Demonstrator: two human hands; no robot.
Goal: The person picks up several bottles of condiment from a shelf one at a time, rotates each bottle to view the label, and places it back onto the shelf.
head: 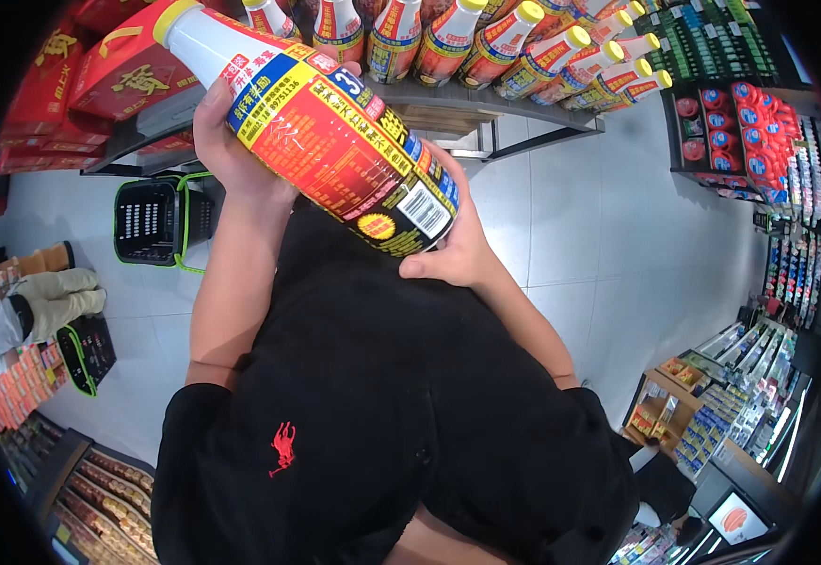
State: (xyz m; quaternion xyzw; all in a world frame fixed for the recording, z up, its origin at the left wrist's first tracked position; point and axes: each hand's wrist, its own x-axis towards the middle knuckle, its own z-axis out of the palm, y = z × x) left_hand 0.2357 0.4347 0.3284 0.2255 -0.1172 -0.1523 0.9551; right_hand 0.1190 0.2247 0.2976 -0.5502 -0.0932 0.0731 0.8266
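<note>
A large plastic bottle with a yellow cap lies tilted across both my hands, its cap to the upper left and its base to the lower right. Its red, yellow and blue label bears writing and a barcode, turned up toward me. My left hand grips the bottle below the neck. Around the base end curls my right hand, thumb underneath and fingers partly hidden behind the bottle. Just beyond stand several similar yellow-capped bottles in rows on a dark shelf.
Red gift boxes are stacked at upper left. A black shopping basket with green handles rests on the tiled floor. Farther left a person is near another basket. Stocked shelves line the right; another person is at lower right.
</note>
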